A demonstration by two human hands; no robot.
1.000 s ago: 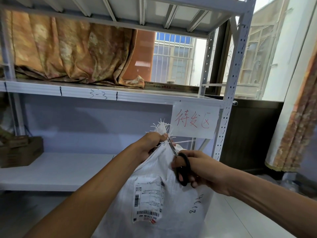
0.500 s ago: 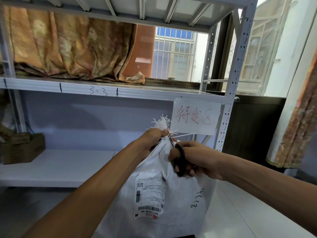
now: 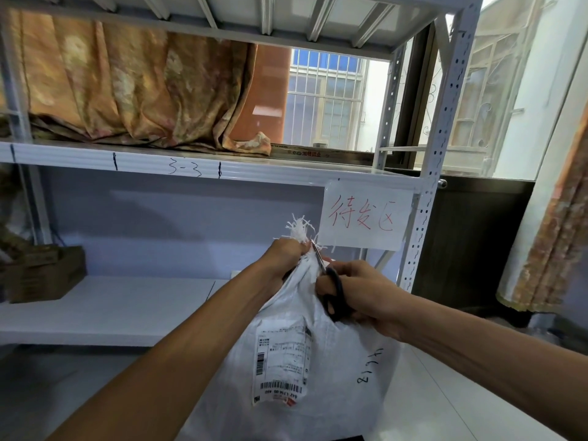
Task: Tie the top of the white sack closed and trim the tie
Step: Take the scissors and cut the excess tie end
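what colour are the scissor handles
Black, on the scissors in the right hand; head view.

Left hand point(image 3: 284, 257) fisted, knuckles up, forearm reaching in from lower left; right hand point(image 3: 359, 292) curled closed, thumb on top, forearm reaching in from the right.

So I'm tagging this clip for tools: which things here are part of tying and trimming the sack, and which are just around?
In the job:
white sack, neck gathered in the left hand
scissors in the right hand, blades at the neck

Just around:
metal shelving
paper sign with red writing
cardboard box on the lower shelf
curtain fabric on the upper shelf
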